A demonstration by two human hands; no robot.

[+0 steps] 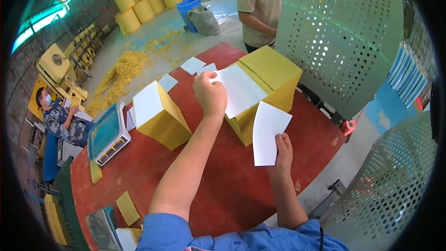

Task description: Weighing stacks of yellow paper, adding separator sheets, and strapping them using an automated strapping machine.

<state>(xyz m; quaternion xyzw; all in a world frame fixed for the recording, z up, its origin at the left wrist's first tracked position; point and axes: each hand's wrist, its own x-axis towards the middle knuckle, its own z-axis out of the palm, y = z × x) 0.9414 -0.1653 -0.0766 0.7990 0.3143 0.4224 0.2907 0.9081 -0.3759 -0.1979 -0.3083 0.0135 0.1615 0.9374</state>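
My right hand (283, 151) is closed on the lower right edge of a white paper sheet (269, 135), held up in front of a tall yellow paper stack (248, 132). Another white sheet (239, 88) lies on top of that stack, and my left hand (210, 94) pinches it at its far left corner. Behind the same stack, touching it, stands a second yellow stack (274, 67) with a bare yellow top. To the left of my left forearm is a yellow stack (165, 125) topped by a white sheet (147, 101).
A digital scale (109, 135) with a blue-green pan stands at the red table's (223, 195) left. Loose pale sheets (192, 65) lie at its far edge. Large perforated panels (341, 32) rise on the right. One person (260, 9) stands across the table; another (62, 116) works far left.
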